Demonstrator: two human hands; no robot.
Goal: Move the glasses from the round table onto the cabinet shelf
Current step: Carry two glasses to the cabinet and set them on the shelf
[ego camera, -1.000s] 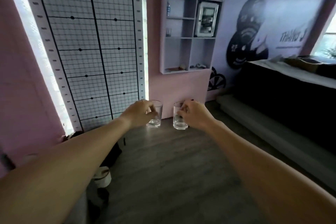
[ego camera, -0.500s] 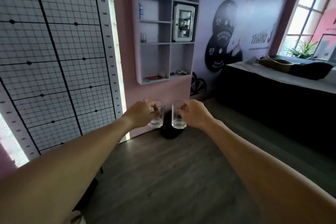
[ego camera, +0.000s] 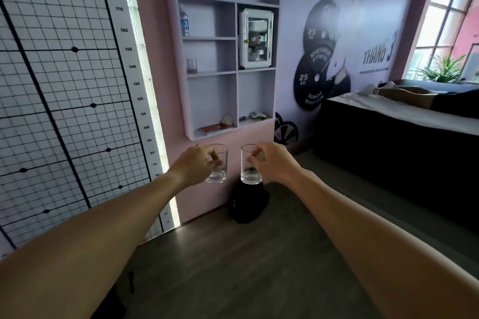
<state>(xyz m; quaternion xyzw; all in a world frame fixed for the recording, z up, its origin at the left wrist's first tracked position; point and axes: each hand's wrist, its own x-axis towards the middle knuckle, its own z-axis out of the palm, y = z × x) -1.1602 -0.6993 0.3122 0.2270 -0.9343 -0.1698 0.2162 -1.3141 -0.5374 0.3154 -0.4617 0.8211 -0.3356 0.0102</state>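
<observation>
Both of my forearms reached out low over the wooden floor (ego camera: 233, 267), and neither grip was spread. My left hand (ego camera: 193, 164) was wrapped around the left glass (ego camera: 219, 163), fingers pinching its wall, and my right hand (ego camera: 272, 163) pinched the right glass (ego camera: 250, 163) the same way. Both glasses hung in the air just beside each other, apart, above a dark bag (ego camera: 248, 204) on the floor against the pink wall. Each stood upright, long axis vertical, mouth up and thick base down.

Beyond them was the wall cabinet (ego camera: 237, 59), its lowest edge just above the rims. I judged this the carrying step, with the placing left to do. To do it well I would keep the glasses level and apart so they did not clink, lift them clear of the cabinet's bottom edge, and pick an open shelf. The lower compartments held small items, while the middle left shelf already carried a small glass (ego camera: 191, 66) with room beside it. A water bottle (ego camera: 184, 22) stood above that.
</observation>
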